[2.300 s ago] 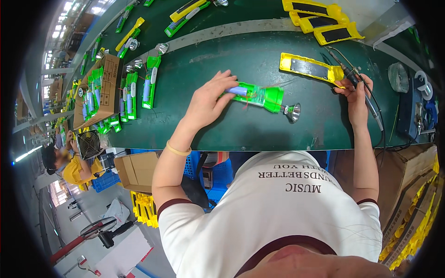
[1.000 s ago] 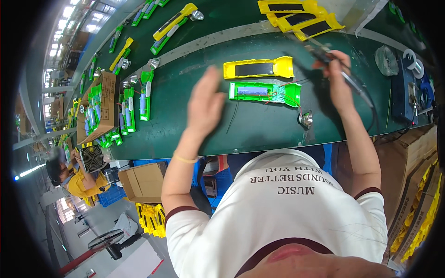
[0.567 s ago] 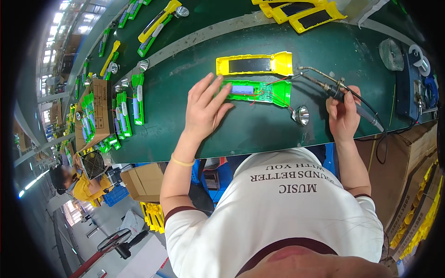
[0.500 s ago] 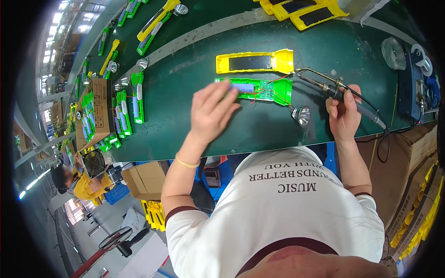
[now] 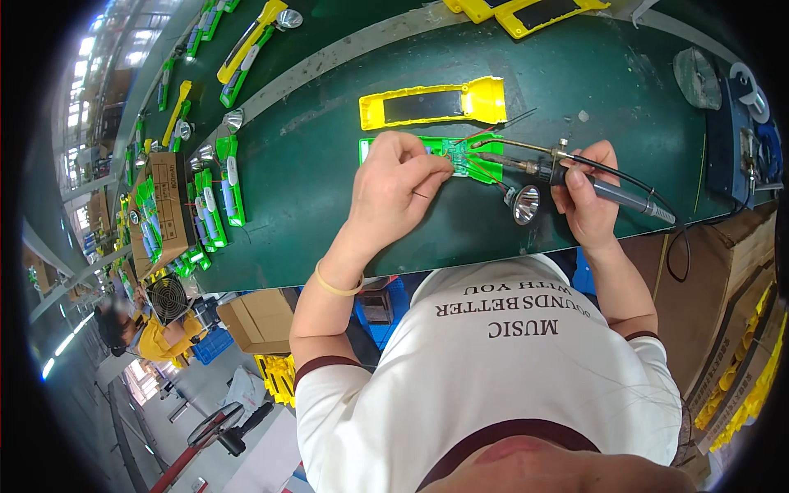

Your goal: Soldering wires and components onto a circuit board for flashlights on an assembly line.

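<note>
My left hand [image 5: 393, 189] is closed over the left part of a green flashlight housing [image 5: 494, 170], its fingertips pinching a thin wire beside the circuit board [image 5: 454, 154]. The battery inside is mostly hidden behind those fingers. In my right hand [image 5: 590, 197] is a soldering iron [image 5: 637, 200] with a thin feed tube fixed along it; its tip points left, at the board. A silver lamp reflector [image 5: 523, 205] hangs on wires off the housing's right end and rests on the table. Just beyond lies a yellow housing half [image 5: 483, 100] with a dark panel.
A blue machine with a solder spool [image 5: 746, 92] stands at the right, near a clear plastic cup [image 5: 695, 78]. More yellow housings [image 5: 534, 15] lie at the far edge. Left are several green flashlight halves [image 5: 231, 181] and a cardboard box [image 5: 171, 201]. A co-worker in yellow [image 5: 164, 337] sits beyond.
My left hand has gone from open fingers over the battery to a pinch by the board. The iron's tip has moved left and down onto the board area. The view has shifted slightly.
</note>
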A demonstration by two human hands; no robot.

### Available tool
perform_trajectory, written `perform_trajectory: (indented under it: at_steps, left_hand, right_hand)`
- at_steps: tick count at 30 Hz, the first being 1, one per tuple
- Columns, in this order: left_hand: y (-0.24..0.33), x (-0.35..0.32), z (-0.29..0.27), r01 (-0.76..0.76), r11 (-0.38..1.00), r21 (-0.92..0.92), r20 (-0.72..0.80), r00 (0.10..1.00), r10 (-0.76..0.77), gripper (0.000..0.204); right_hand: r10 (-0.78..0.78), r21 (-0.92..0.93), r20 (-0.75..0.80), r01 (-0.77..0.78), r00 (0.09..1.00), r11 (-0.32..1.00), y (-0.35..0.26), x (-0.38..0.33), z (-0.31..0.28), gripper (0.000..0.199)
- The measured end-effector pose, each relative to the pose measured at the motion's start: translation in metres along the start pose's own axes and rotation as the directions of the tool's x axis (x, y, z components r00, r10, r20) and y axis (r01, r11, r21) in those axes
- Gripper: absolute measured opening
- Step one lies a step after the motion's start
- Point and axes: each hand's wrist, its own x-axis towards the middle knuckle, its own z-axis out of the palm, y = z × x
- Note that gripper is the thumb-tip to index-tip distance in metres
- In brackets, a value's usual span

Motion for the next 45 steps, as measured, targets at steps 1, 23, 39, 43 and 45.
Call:
perform_trajectory:
  at_steps: [1, 23, 39, 43, 45]
  left_hand:
    - [0.0, 0.0, 0.0, 0.001, 1.0, -0.001, 0.004, 1.0, -0.001, 0.012]
    - [0.005, 0.004, 0.006, 0.008, 0.994, 0.106, -0.044, 0.999, -0.003, 0.012]
    - [0.015, 0.007, 0.004, -0.031, 0.978, 0.208, -0.018, 0.999, 0.036, 0.012]
    - [0.015, 0.007, 0.004, -0.014, 0.98, 0.199, -0.02, 1.0, 0.018, 0.011]
    - [0.015, 0.006, 0.005, 0.034, 0.986, 0.164, -0.037, 0.999, -0.028, 0.011]
  right_hand:
    - [0.014, -0.006, 0.009, -0.014, 1.0, 1.0, 0.0, 0.0, 0.0, 0.022]
    - [-0.021, -0.369, 0.131, 0.068, 0.991, 0.927, 0.0, 0.001, 0.004, 0.025]
    - [-0.025, -0.222, 0.092, 0.045, 0.995, 0.974, 0.0, 0.0, 0.005, 0.023]
    - [-0.028, -0.293, 0.105, 0.058, 0.994, 0.954, 0.001, 0.0, 0.003, 0.023]
    - [-0.02, -0.313, 0.142, 0.064, 0.99, 0.948, 0.0, 0.0, 0.002, 0.021]
